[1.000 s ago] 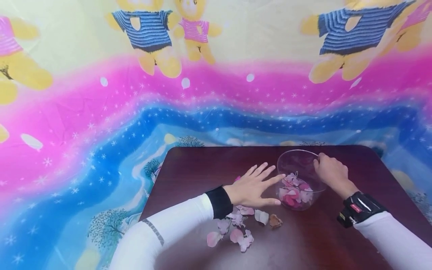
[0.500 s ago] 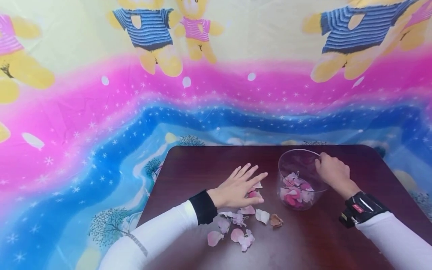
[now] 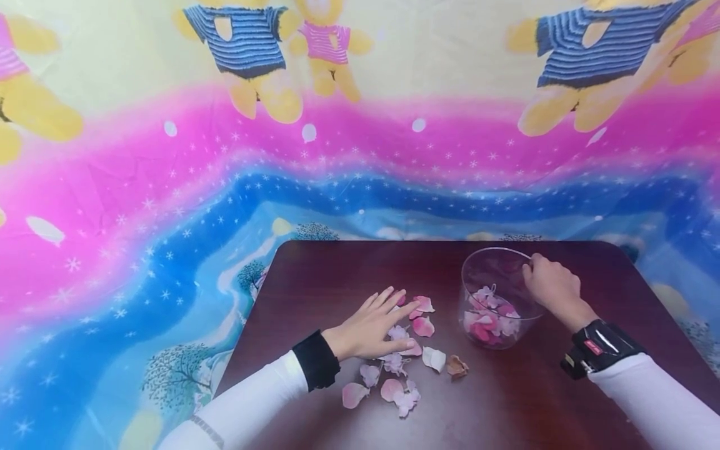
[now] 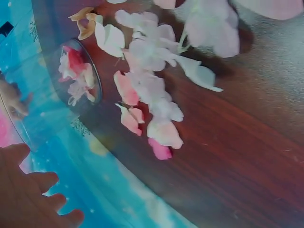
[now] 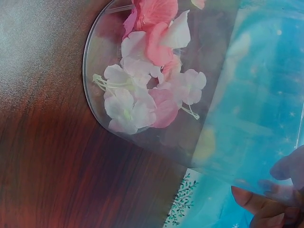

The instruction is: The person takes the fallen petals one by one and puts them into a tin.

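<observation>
My left hand [image 3: 368, 325], fingers spread and straight, is over scattered artificial petals and blossoms on the dark table; in the left wrist view its fingers [image 4: 42, 183] hold nothing. Near it lie a pink petal [image 3: 423, 327], a white petal [image 3: 434, 359], a brown curled petal [image 3: 457, 367] and pale lilac blossoms [image 3: 394, 364]. My right hand [image 3: 554, 286] grips the rim of a clear round container [image 3: 495, 249], thumb and fingers on either side of its wall. Pink and white petals [image 5: 161, 42] and pale blossoms [image 5: 126, 109] lie inside at the bottom.
The dark wooden table [image 3: 596, 300] ends at a rounded back edge. A colourful cloth [image 3: 360, 144] printed with bears hangs behind it. Another pink petal [image 3: 355, 395] and a petal with a blossom [image 3: 406, 400] lie closer to the front.
My left hand has moved left and towards me, away from the container, uncovering pink petals on the table. The right hand and the container stay in place.
</observation>
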`<state>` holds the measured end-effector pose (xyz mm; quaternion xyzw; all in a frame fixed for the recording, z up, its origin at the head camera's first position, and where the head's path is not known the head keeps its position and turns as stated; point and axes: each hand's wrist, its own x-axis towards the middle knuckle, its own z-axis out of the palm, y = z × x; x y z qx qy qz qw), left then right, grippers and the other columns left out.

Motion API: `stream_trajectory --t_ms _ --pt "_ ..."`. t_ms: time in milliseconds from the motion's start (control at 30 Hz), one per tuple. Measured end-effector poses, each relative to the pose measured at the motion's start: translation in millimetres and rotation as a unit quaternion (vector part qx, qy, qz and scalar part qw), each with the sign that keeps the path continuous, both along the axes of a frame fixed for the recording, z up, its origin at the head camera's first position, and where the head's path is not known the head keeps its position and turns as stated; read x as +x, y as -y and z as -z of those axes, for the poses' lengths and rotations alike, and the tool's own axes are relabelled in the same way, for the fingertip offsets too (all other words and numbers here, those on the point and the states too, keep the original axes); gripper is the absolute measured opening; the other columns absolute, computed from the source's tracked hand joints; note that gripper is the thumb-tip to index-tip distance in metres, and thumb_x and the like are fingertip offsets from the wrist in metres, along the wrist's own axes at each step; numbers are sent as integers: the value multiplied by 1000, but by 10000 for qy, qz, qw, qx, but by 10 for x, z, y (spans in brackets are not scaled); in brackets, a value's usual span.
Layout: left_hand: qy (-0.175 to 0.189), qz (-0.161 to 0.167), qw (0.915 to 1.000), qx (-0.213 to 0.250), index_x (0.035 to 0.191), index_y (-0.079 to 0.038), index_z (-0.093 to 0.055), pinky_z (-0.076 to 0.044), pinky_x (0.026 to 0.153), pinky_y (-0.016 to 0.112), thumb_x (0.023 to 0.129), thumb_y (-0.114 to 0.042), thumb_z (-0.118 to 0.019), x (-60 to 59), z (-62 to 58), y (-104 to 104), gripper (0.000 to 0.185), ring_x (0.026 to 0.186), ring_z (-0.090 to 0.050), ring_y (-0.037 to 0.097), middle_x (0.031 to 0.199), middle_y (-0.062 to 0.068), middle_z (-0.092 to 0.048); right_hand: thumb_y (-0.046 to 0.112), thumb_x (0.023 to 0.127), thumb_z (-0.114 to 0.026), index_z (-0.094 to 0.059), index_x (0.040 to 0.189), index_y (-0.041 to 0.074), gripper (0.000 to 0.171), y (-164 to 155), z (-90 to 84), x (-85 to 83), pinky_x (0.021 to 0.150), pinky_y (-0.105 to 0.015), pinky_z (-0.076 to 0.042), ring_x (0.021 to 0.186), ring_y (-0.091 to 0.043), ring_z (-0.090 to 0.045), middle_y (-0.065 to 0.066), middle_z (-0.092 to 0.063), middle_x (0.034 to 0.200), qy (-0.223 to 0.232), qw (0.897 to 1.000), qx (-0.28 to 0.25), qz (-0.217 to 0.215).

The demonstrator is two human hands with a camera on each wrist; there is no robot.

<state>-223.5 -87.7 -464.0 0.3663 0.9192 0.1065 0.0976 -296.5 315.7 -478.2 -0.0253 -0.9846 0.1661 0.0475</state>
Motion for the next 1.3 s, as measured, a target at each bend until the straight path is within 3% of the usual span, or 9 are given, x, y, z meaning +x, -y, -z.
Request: stream_trajectory --t_ms 233,467,667,933,1067,1300 --pt "159 -256 9995 -96 161 -30 -25 -28 123 58 94 -55 -62 91 166 239 81 158 -19 35 171 8 -19 26 102 -44 -56 95 -2 31 14 1 11 49 -49 -41 73 -47 -62 -26 -62 79 -101 9999 10 0" --pt "179 -286 9991 -250 158 -26 -35 -41 116 54 87 -38 -80 154 458 403 85 148 -40 32 162 11 -38 27 102 -44 -56 95 -2 32 9 -27 4 50 -50 -41 74 -48 -62 -28 -63 80 -92 10000 28 -9" --pt "-222 -33 9993 -291 146 -20 -53 -50 108 43 89 -27 -78 178 645 410 62 135 -54 23 147 6 -55 27 102 -43 -56 96 -2 32 9 -27 10 50 -51 -41 76 -50 -62 -30 -63 83 -86 10000 40 5" --pt "-226 -172 9985 -471 134 -21 -66 -57 95 34 93 -25 -73 231 789 378 41 110 -68 16 123 3 -69 26 102 -43 -56 97 -2 31 27 -27 19 51 -52 -42 78 -52 -63 -31 -64 85 -37 10000 48 21" --pt "-412 -104 9971 -625 126 -21 -70 -58 84 29 94 -27 -72 232 871 359 33 92 -68 10 104 -3 -68 26 102 -43 -56 97 -2 32 25 -28 17 51 -54 -43 79 -52 -63 -32 -64 86 -46 9999 85 32" --pt "-763 -64 9958 -506 107 -19 -74 -57 74 24 91 -14 -72 212 975 305 17 84 -67 9 92 -4 -65 26 102 -43 -56 98 -2 31 9 -6 10 50 -51 -42 76 -49 -63 -29 -63 83 -24 10000 51 21"
